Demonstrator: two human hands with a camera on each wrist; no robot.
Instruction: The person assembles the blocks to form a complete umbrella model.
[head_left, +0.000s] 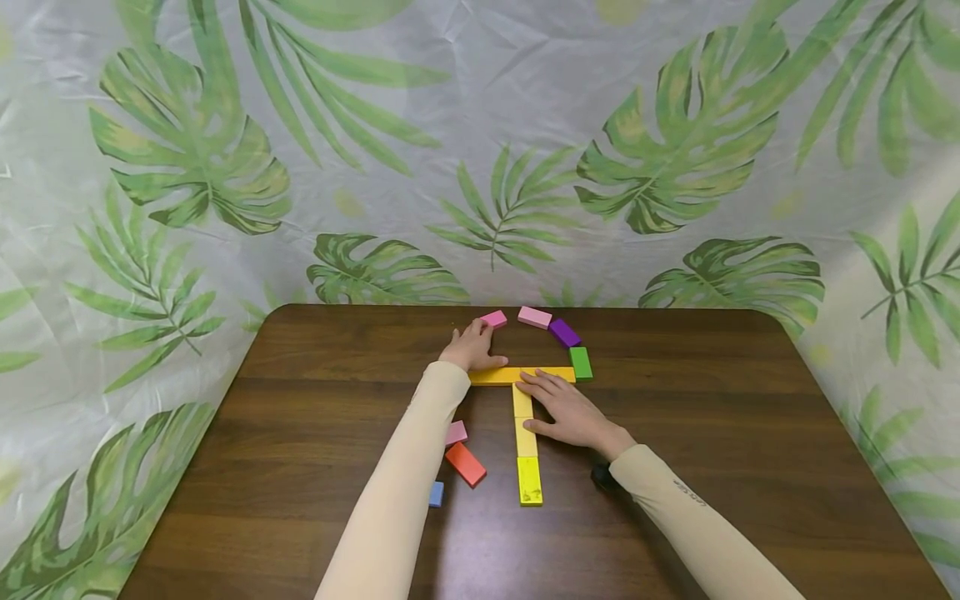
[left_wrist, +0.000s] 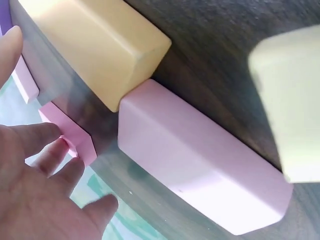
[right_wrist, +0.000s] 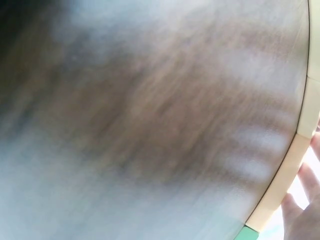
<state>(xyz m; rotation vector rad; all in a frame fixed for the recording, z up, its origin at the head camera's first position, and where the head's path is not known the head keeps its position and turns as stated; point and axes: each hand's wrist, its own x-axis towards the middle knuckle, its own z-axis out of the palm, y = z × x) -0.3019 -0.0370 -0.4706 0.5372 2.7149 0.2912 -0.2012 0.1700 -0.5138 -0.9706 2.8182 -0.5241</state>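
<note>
My left hand (head_left: pixel 471 347) reaches to the far side of the table, its fingertips touching a pink block (head_left: pixel 494 319). In the left wrist view its loosely extended fingers lie against this pink block (left_wrist: pixel 72 132). My right hand (head_left: pixel 572 414) rests with fingers spread at the junction of an orange row (head_left: pixel 551 373) and a column of yellow blocks (head_left: pixel 527 437). In the right wrist view, the right hand (right_wrist: pixel 306 205) shows only partly, beside the row (right_wrist: pixel 280 185). A light pink block (head_left: pixel 535 317), a purple block (head_left: pixel 564 333) and a green block (head_left: pixel 581 363) curve above the row's right end.
Left of the column lie a red block (head_left: pixel 466 464), a pink block (head_left: pixel 456 432) and a blue block (head_left: pixel 437 494), the last two partly behind my left sleeve. A bright yellow block (head_left: pixel 529 481) ends the column. Patterned cloth (head_left: pixel 495 208) hangs behind the wooden table (head_left: pixel 720 417).
</note>
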